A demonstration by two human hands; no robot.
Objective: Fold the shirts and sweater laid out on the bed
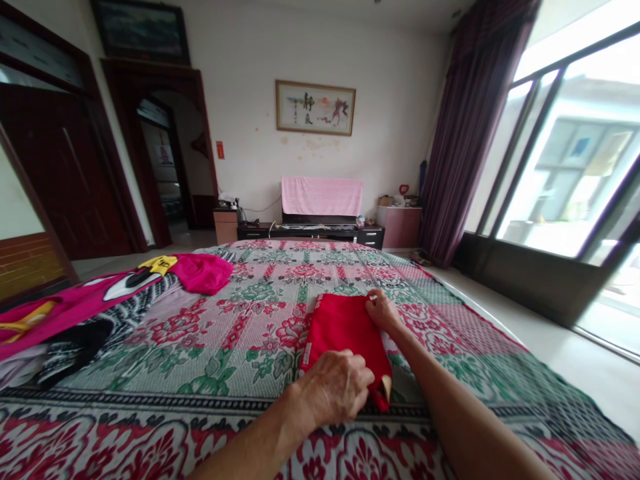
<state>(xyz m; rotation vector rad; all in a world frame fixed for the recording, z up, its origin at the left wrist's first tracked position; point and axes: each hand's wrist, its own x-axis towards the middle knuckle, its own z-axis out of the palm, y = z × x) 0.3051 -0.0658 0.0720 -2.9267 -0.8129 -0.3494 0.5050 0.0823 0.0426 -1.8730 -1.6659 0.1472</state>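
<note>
A folded red garment (345,327) lies flat on the patterned bedspread (210,353) in front of me. White markings run along its left edge, and a bit of pale lining shows at its near right corner. My left hand (336,385) is closed over the near edge, its fingers curled under and partly hidden. At the far right corner, my right hand (383,311) pinches the cloth between thumb and fingers.
Left on the bedspread is a pile of clothes with a bright pink garment (205,272) and a black-and-white patterned one (125,327). Beyond the far edge stand a low black cabinet (255,232) and a pink cloth-covered screen (323,195). Large windows line the right.
</note>
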